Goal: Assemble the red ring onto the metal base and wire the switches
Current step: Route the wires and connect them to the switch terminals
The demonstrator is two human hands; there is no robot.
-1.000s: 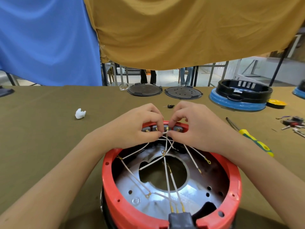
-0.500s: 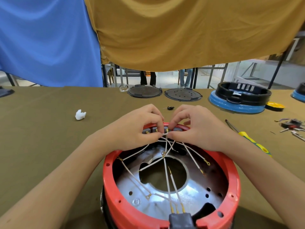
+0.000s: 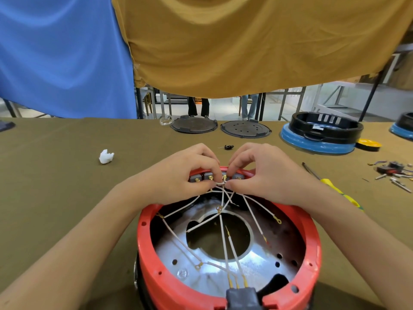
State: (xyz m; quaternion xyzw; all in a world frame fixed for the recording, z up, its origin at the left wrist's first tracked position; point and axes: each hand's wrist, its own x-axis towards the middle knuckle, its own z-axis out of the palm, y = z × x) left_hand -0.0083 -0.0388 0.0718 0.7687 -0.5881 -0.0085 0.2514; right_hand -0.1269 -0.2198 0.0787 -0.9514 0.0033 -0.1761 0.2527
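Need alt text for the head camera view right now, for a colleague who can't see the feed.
Both hands, the left hand and right hand, pinch a white wire at the row of switches on the far side of a red ring seated on a shiny metal base. A screwdriver lies to the right on the olive table.

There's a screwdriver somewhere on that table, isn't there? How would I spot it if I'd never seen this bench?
Start at the big red ring in front of the person, then look just past the right hand on the olive table. The screwdriver lies there slantwise, its handle partly hidden by the forearm. Its yellow-and-green handle sets it apart from the small dark parts farther right.
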